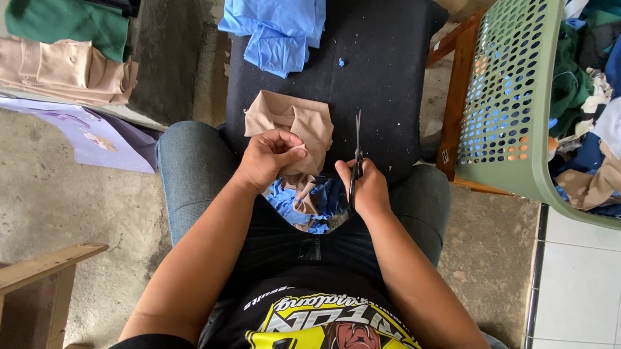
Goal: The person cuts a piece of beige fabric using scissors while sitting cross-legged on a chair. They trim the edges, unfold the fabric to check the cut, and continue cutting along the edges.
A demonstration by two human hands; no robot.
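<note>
So the left hand (pixel 267 156) pinches a tan cloth piece (pixel 292 125) on the black cushion (pixel 385 69). Right hand (pixel 365 188) is wrapped around scissors (pixel 356 156), blades pointing up.

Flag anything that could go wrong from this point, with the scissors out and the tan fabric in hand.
1. The scissors in the right hand sit close beside the left hand pinching the tan fabric; a slip might nick fingers.
2. Offcuts are piled in the lap and could spill onto the floor.
3. The tan piece is folded, so a cut may pass through hidden layers.
</note>
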